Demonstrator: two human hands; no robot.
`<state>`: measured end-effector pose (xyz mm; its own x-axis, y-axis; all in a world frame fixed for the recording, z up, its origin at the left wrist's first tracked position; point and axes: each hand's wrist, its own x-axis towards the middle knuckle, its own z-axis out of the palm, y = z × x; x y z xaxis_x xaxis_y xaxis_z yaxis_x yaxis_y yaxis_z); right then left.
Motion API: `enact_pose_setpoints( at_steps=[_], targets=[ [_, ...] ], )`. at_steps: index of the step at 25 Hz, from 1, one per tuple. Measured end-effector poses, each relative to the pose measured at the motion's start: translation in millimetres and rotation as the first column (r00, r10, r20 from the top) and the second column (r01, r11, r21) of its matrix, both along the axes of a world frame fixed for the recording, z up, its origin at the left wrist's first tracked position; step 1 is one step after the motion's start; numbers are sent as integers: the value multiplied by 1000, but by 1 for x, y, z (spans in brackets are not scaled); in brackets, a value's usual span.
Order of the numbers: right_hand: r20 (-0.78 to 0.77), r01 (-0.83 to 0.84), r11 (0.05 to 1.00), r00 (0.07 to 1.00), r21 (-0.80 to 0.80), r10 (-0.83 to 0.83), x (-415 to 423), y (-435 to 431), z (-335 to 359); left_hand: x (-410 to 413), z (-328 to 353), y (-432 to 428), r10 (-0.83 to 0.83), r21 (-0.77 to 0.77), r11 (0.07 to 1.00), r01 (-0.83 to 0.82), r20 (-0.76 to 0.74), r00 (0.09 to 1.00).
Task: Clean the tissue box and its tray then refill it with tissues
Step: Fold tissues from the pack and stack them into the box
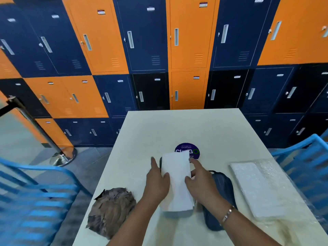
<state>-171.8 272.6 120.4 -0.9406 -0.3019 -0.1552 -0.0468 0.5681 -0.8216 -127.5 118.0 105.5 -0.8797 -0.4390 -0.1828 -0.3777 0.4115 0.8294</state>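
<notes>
Forearms enter from the bottom edge, the right wrist wearing a bracelet (pixel 228 214).

**Position of task items.** A stack of tissues (pixel 177 183) sits mid-bench, held between both hands. A dark tray (pixel 160 163) shows only as a sliver along the stack's far-left side and a grey lip at its near end. The stack appears to lie in or just over it, but which cannot be determined. A dark blue tissue box (pixel 221 187) lies just right of the stack, partly under the right wrist.

**Hands.** The left hand (pixel 157 181) grasps the stack's left edge, with the thumb on the top sheet and the index finger straight alongside. The right hand (pixel 200 181) grasps the right edge likewise. The other fingers are hidden.

**Other items.** A crumpled brown cloth (pixel 111 210) lies near-left on the bench (pixel 177 126). An opened plastic tissue pack (pixel 257 187) lies on the right. A round purple sticker (pixel 194 150) is partly covered by the stack's far end.

**Assessment.** Refilling appears to be under way.

**Recommendations for the step:**
- Square the stack's edges to the tray walls before lowering it.
- Press evenly with flat thumbs so no corner rides up.
- Check that the far end seats before letting go.
- Keep the right wrist clear of the box to avoid dragging it.
- Loose top sheets may slide or fold if one side drops first.
</notes>
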Motion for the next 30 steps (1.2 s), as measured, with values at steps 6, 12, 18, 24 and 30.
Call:
enact_pose_setpoints(
  at_steps=[6,12,18,24,30],
  targets=[
    [-137,-51,958,986,281,92,0,-11,-19,-2,-15,0,-142,-387,910,148,44,989],
    [-219,-132,727,904,674,367,1,-18,-13,-6,-23,0,-229,-773,546,324,234,945],
    [-210,-155,550,813,821,543,4,-21,-10,-6,-33,-6,-256,-836,418,355,267,929],
    [-134,-302,523,755,797,642,-18,-26,-2,-20,-12,-16,-351,-724,376,579,467,812],
    [71,-249,154,707,956,704,-28,-37,-25,-31,-20,-17,-294,-669,124,733,681,671]
  ],
)
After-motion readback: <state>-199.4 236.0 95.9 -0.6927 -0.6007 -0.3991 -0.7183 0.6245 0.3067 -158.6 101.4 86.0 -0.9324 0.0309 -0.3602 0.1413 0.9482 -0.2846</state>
